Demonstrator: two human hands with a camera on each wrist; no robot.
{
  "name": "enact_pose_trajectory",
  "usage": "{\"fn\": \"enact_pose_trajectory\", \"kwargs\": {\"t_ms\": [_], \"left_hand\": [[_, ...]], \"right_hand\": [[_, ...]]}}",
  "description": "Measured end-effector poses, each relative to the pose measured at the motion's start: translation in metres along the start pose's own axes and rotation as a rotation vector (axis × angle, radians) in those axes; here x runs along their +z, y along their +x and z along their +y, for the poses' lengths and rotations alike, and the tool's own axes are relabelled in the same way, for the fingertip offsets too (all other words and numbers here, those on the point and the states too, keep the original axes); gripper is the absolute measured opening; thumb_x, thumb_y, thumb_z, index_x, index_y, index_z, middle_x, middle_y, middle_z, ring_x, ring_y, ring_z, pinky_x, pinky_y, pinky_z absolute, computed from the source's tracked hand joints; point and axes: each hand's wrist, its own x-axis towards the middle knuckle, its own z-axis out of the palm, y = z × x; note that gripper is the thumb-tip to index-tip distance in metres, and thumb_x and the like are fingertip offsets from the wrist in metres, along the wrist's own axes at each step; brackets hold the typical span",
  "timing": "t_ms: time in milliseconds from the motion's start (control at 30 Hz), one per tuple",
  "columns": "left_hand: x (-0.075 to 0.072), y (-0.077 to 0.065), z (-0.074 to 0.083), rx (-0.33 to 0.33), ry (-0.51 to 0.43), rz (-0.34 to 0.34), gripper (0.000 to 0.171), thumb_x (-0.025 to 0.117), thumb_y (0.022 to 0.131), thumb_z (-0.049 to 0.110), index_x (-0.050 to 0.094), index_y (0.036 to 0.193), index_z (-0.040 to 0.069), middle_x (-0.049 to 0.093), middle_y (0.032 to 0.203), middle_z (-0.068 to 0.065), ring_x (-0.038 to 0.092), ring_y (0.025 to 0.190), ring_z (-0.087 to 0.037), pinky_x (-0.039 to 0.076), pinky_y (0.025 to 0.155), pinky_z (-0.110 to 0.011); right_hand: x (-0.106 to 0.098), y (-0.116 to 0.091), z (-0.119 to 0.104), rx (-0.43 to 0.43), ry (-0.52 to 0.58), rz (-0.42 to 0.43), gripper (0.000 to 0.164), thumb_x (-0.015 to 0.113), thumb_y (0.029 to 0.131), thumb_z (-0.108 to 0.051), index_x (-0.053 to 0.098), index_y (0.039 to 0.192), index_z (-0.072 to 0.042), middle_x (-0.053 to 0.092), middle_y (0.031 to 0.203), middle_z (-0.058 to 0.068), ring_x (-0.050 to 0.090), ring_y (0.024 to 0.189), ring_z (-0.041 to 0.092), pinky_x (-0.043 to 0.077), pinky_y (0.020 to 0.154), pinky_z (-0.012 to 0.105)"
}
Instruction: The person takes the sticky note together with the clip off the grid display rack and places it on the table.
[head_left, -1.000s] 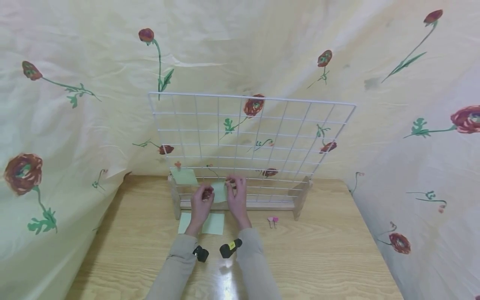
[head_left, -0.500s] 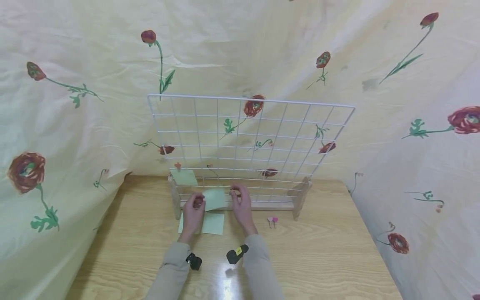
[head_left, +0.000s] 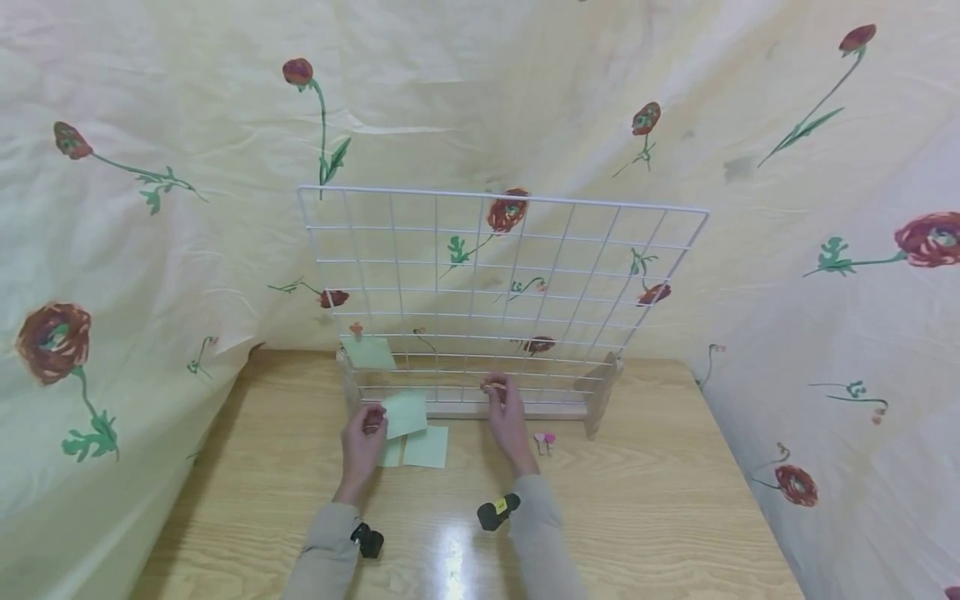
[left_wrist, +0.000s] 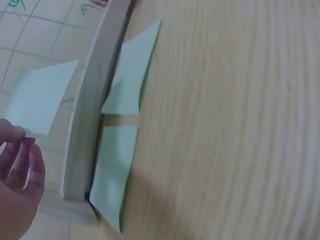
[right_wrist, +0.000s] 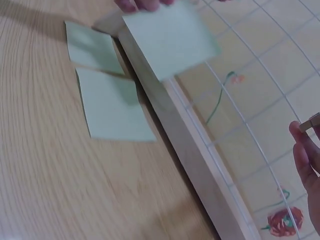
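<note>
Head view, item 1: green sheet (head_left: 406, 414), 1 piece, at the left hand (head_left: 363, 443), pinched narrowly at its left edge and spreading rightward from the grip. It stands out in front of the lower wires; whether it touches them cannot be told.

Item 2: wooden clip (right_wrist: 311, 121), 1 piece, small, pinched narrowly by the right hand (head_left: 508, 418) and partly cut off in the right wrist view. Whether its mouth is parted cannot be told.

Item 3: loose sheets (head_left: 427, 447), 2 pieces, green, lying side by side below and right of the left grip, a slim gap between them.

Item 4: pink clips (head_left: 545, 439), 2 pieces, just right of the right hand.

Item 5: hung sheet (head_left: 368, 353), 1 piece, above the left grip, with a red clip (head_left: 356, 330) at its top.

Item 6: wire grid (head_left: 450, 194), white, beyond both grips, on a wooden base (head_left: 547, 411).

Item 7: table (head_left: 637, 508), under both grips.

Handling notes, by judgement: pinch lightly at the edge, since thin paper probably creases easily; keep the sheet level and above the 2 loose ones; hold the clip by its tail, leaving its mouth free.
</note>
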Motion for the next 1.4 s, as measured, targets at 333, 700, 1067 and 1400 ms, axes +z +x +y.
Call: {"fn": "enact_pose_trajectory", "kwargs": {"t_ms": [333, 700, 1067, 1400], "left_hand": [[-0.023, -0.012, -0.014, -0.063, 0.004, -0.02, 0.019, 0.06, 0.087, -0.01, 0.06, 0.106, -0.007, 0.063, 0.101, -0.022, 0.06, 0.092, -0.031, 0.051, 0.078, -0.021], [-0.039, -0.02, -0.027, -0.064, 0.095, 0.007, 0.019, 0.06, 0.086, -0.011, 0.06, 0.104, -0.005, 0.064, 0.099, -0.019, 0.061, 0.089, -0.03, 0.053, 0.077, -0.025], [-0.051, -0.021, -0.032, -0.065, 0.158, 0.039, 0.018, 0.061, 0.086, -0.011, 0.062, 0.103, -0.005, 0.065, 0.098, -0.019, 0.062, 0.088, -0.029, 0.051, 0.075, -0.018], [-0.066, -0.025, -0.035, -0.097, 0.218, 0.021, 0.02, 0.06, 0.087, -0.01, 0.061, 0.107, -0.005, 0.064, 0.101, -0.019, 0.062, 0.092, -0.031, 0.053, 0.078, -0.025]], "right_hand": [[-0.018, -0.007, 0.018, 0.042, 0.011, 0.007, 0.021, 0.043, 0.099, 0.006, 0.043, 0.118, 0.015, 0.048, 0.118, 0.032, 0.055, 0.11, 0.044, 0.049, 0.093, 0.049], [-0.034, -0.014, 0.023, 0.016, -0.035, 0.048, 0.02, 0.045, 0.097, 0.01, 0.044, 0.115, 0.019, 0.052, 0.111, 0.032, 0.057, 0.103, 0.048, 0.047, 0.088, 0.06], [-0.054, -0.014, 0.068, 0.056, -0.063, 0.07, 0.022, 0.046, 0.1, 0.001, 0.046, 0.119, 0.012, 0.051, 0.117, 0.031, 0.056, 0.107, 0.045, 0.047, 0.091, 0.056], [-0.073, -0.021, 0.087, 0.073, -0.142, 0.066, 0.021, 0.047, 0.1, -0.004, 0.047, 0.119, 0.006, 0.052, 0.12, 0.028, 0.057, 0.108, 0.041, 0.048, 0.09, 0.054]]}}
